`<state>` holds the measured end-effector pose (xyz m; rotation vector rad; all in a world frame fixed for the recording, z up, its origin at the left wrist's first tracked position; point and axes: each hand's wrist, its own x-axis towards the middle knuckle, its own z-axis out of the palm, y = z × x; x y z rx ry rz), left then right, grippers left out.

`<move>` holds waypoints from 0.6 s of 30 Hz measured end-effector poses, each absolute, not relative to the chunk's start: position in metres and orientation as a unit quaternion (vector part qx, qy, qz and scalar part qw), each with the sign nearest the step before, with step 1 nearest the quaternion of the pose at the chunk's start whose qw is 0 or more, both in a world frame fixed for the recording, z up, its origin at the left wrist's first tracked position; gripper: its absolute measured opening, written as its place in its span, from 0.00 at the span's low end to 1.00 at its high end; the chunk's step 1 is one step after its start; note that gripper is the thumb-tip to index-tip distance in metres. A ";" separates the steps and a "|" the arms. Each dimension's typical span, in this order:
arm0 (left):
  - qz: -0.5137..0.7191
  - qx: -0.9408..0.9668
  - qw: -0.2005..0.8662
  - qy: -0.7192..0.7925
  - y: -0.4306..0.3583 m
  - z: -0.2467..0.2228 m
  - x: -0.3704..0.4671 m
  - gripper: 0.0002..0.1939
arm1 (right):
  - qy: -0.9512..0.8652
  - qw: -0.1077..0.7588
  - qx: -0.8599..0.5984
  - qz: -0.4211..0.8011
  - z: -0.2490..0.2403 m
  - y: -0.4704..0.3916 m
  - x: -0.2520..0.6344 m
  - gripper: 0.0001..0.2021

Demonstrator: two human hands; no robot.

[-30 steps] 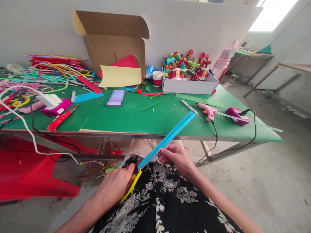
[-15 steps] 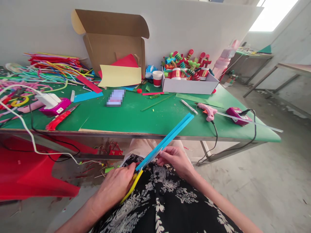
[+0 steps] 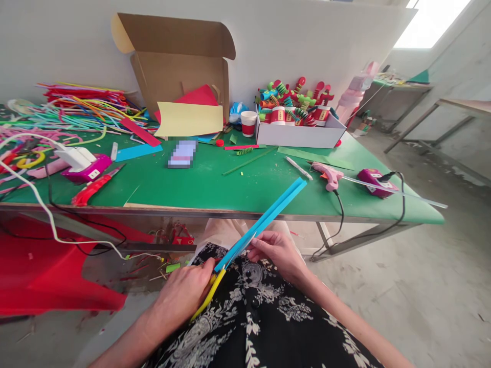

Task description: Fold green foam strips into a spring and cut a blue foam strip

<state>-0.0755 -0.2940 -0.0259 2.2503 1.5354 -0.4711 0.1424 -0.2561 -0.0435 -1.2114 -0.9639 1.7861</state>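
My left hand is closed around the scissors, whose yellow handle shows beside and below the fingers. The thin blades lie along a long blue paper strip, which has a lengthwise line down it. That strip slants from my lap up over the table's front edge. Near the blade tips, my right hand pinches the strip's lower edge between thumb and fingers. Part of the scissors' handle is hidden by my left hand.
On the green table lie a pink glue gun, a white pen and a red-handled cutting tool. A white box of paper figures stands behind, near a cardboard box. Cables hang left over a red stool.
Almost nothing differs. Both hands, the scissors and the blue strip hold nearly the same place.
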 end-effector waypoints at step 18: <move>-0.180 0.786 0.199 0.557 -0.295 -0.022 -0.077 0.17 | -0.378 0.395 -0.477 0.688 -0.041 -0.250 0.151 0.18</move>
